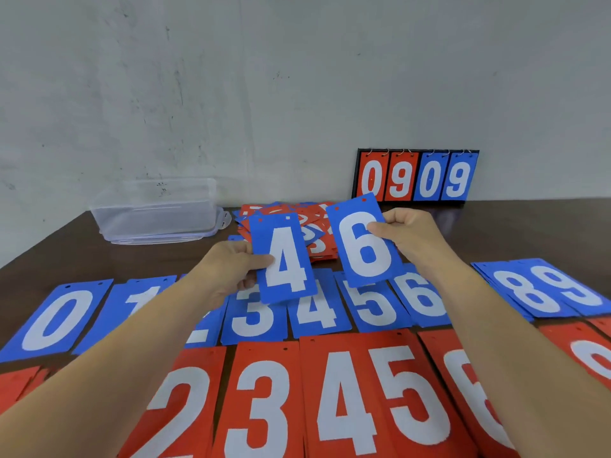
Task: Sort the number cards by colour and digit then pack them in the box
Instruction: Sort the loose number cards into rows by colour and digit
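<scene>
A dark brown table is set against a scuffed grey-white wall. A transparent plastic box is placed at the far left of the table, close to the wall. A flip scoreboard is stood against the wall at the far right, showing 0 and 9 in red, then 0 and 9 in blue. Between them, a mixed heap of red and blue number cards is noted, loosely overlapped.

A blue row of cards is laid flat across the middle of the table. Digits 0, 1, 3, 4, 5, 6, 8 and 9 are legible from left to right, and the 2 is largely covered by the left forearm. A red row is laid nearer the camera, just beside the blue. Digits 2, 3, 4 and 5 are legible, a 6 is partly covered by the right forearm, and further red cards are cut off at either edge.

The left hand is raised above the blue row, thumb and fingers clamped on the left edge of a blue 4 card. The right hand is clamped likewise on the right edge of a blue 6 card. Both cards are held face to the camera, tops leaning slightly left, side by side and apart, in front of the heap.
</scene>
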Motion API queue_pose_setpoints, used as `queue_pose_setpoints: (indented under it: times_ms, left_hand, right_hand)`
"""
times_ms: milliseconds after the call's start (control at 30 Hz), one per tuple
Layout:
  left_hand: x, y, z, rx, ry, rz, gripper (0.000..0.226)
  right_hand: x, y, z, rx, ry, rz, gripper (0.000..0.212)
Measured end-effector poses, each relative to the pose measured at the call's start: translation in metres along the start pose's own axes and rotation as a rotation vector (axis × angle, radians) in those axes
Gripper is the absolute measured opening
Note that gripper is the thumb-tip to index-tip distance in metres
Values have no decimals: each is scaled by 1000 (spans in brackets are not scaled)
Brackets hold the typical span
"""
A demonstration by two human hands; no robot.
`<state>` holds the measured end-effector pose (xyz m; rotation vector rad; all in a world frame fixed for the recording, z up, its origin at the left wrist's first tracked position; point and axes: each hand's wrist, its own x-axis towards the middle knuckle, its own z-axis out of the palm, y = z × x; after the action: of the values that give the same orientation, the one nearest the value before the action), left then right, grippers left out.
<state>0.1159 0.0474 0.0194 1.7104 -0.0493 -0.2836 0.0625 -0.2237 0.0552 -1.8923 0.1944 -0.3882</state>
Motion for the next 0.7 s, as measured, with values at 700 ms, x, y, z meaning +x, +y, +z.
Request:
queue_pose_setpoints:
  times_ms: [700]
  left_hand:
    - [-15,-5,79,740,225,-55,55]
  right_hand:
    - [19,90,-90,-253,-82,188,30]
